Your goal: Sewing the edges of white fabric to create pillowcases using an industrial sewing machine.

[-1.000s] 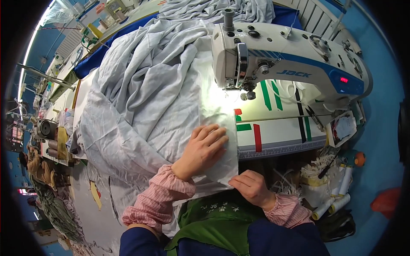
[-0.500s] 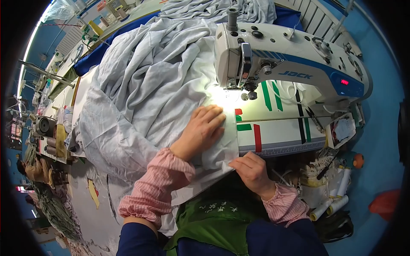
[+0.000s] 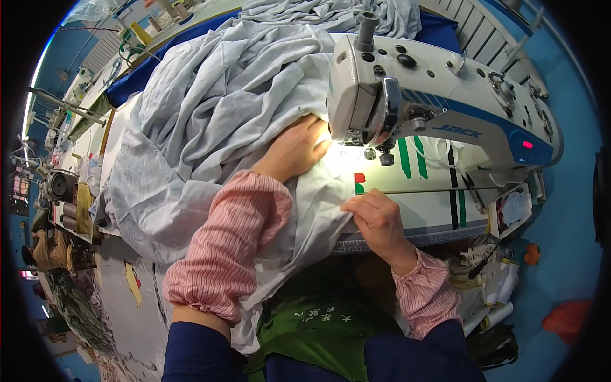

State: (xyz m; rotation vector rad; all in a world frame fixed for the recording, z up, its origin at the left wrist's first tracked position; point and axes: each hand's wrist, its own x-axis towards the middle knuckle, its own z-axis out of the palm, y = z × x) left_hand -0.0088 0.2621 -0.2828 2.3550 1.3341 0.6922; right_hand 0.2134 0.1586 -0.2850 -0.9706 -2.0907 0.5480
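Pale grey-blue cloth (image 3: 210, 127), one large piece, heaped in deep folds across the bench (image 3: 407, 210) to the left of the sewing machine; its flatter right-hand margin lies beside and below the machine head, in the lamp glare. Whether the needle enters it cannot be told.

Left hand (image 3: 294, 151): palm down on the cloth, fingers extended toward the machine head, just beside the brightly lit sewing area; fingertips partly lost in the glare.

Right hand (image 3: 377, 219): thumb and forefinger pinched together on the cloth's right edge, nearer the body than the left hand; remaining fingers curled.

Sewing machine (image 3: 439, 89), white with a blue band, arm reaching in from the right; fitted with a chrome lever (image 3: 389, 105) and a red lit display (image 3: 527, 145).

Bench, white topped, bearing green, red and black tape strips; a grey ruler strip (image 3: 420, 239) along the near edge.

Slender dark pointed tool (image 3: 472, 189), lying right of the black strip; small white open-topped box (image 3: 513, 213) just beyond it.

White rolls (image 3: 499, 315), below the bench at right; red bag (image 3: 566, 320), farther right.

Oversleeves (image 3: 226, 242), pink striped, gathered at the cuffs, one on each forearm; green apron (image 3: 312, 325) at the lower edge.
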